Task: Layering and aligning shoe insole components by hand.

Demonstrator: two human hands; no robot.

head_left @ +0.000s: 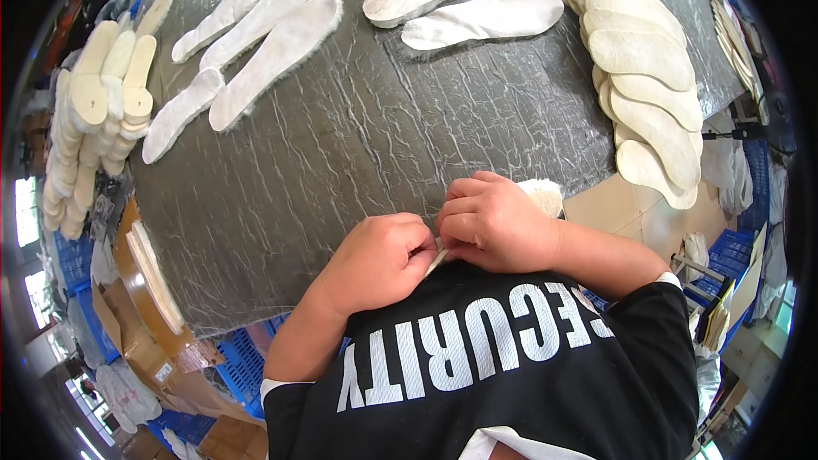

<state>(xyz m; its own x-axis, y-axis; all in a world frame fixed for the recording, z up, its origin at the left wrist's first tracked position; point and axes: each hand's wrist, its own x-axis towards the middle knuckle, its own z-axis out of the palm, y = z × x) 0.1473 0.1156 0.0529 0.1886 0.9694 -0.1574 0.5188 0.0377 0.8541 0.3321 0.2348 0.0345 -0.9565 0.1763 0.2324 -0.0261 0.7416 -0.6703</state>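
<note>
Close to my body at the table's near edge, both my hands grip one pale fleece insole point(545, 197). Its fuzzy rounded end shows past my right hand point(492, 220), and a thin strip of its edge shows between my fingers. The middle of the insole is hidden behind my hands. My left hand point(382, 257) is closed, thumb and fingers pinched at the insole's edge. Right beside it, the fingers of my right hand are curled down on the same edge.
Loose white fleece insoles point(277, 60) lie at the table's far left, others point(481, 17) at the far middle. A fanned stack of cream insoles point(643, 77) lines the right side. More insoles pile up point(89, 111) left of the dark creased tabletop point(366, 136). Blue crates point(241, 366) and cardboard boxes point(153, 349) stand below.
</note>
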